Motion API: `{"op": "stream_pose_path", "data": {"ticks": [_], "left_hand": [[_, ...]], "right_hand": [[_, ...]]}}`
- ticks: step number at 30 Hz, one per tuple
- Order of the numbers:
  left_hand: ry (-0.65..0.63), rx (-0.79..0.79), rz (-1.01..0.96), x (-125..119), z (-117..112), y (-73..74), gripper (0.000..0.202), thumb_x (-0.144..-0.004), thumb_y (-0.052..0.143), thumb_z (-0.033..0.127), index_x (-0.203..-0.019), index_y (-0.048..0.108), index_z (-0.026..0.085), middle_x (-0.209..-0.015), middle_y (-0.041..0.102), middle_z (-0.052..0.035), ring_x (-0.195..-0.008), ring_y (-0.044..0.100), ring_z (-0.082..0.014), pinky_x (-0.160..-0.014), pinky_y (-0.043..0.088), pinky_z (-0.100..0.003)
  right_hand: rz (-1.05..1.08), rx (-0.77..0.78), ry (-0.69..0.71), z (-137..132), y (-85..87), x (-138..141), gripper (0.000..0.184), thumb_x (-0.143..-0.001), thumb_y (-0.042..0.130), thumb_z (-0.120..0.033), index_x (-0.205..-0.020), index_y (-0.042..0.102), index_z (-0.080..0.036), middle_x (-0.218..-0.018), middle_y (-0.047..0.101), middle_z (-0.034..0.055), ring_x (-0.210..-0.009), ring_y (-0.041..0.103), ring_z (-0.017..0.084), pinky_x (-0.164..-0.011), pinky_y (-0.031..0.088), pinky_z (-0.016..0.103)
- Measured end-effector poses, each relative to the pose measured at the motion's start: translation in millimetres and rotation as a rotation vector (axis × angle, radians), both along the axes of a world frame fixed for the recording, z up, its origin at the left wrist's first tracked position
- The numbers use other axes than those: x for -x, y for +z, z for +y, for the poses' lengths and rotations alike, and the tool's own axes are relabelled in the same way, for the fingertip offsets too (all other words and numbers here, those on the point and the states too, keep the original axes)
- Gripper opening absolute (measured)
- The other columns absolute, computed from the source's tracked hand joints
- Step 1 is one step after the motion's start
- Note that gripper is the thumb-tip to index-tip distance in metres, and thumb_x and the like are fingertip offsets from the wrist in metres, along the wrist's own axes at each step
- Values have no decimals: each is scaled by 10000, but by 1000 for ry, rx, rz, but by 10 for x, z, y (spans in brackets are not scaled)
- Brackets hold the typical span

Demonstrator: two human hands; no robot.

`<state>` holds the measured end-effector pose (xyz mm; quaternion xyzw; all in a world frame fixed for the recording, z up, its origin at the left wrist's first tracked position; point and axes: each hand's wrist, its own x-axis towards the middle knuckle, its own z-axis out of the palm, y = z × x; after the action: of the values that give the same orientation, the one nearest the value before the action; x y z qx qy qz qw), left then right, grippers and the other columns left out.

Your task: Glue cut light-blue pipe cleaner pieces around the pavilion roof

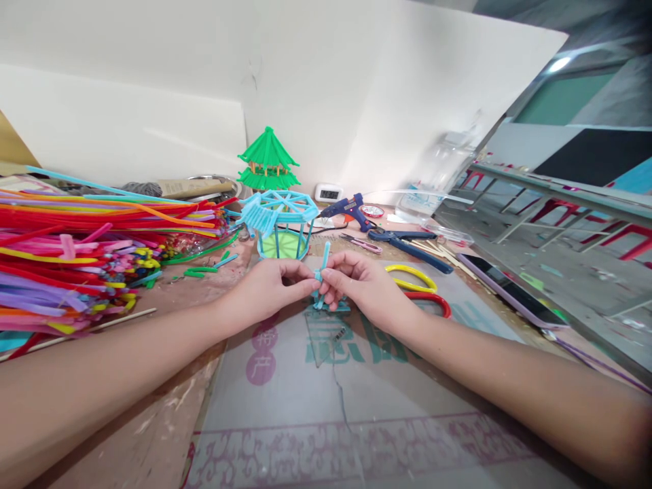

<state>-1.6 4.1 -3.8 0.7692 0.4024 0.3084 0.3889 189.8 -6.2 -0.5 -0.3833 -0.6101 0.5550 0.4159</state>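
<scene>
Between my two hands is a light blue pipe cleaner (324, 254), one end of it pointing up and bent pieces showing below the fingertips. My left hand (278, 288) pinches it between thumb and index finger. From the other side my right hand (359, 282) grips it too, thumb against curled fingers. A clear triangular ruler (324, 339) lies under the hands on the printed mat (285, 414). Just behind stands a blue pipe-cleaner pavilion frame (288, 210) with a yellow-green base, and beyond it a green tiered roof (268, 159).
Bundles of coloured pipe cleaners (76, 258) fill the left side. A blue glue gun (351, 209), pliers (407, 246), small scissors (361, 243), scissors with yellow and red handles (430, 299) and a phone (509, 288) lie to the right. A digital clock (329, 193) stands by the white board (326, 88).
</scene>
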Motion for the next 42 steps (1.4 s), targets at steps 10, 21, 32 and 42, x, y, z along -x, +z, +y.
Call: {"op": "stream_pose_path", "data": {"ticks": [10,21,32,42], "left_hand": [[-3,-4,19,-1,-2,-11,202,-830,577,336,-804,685,167,-766,690,18,-690,583,-119,-639,410,-212],[-10,-35,41,-7,11,-24,218,-832,554,345,-778,659,162,-738,663,12,-685,566,-125,-643,413,-220],[0,-32,75,-11,-18,3,242,-834,566,366,-840,710,173,-783,710,3,-697,593,-134,-630,423,-221],[-68,-1,21,14,30,-45,302,-851,576,430,-908,748,188,-892,748,-15,-801,641,-169,-712,459,-249]], "right_hand": [[-5,3,13,9,-11,-6,290,-765,731,-389,-857,550,-182,-649,652,-35,-527,612,89,-506,524,221],[-14,-4,9,7,-5,0,313,-763,726,-425,-866,554,-184,-651,640,-30,-532,594,90,-503,503,218],[-157,-55,38,10,-10,-34,261,-802,694,-407,-827,582,-172,-703,619,-31,-541,561,66,-522,482,203],[-236,-116,-68,-14,57,-27,259,-799,681,-411,-756,584,-175,-598,530,-56,-488,450,58,-456,353,194]]}}
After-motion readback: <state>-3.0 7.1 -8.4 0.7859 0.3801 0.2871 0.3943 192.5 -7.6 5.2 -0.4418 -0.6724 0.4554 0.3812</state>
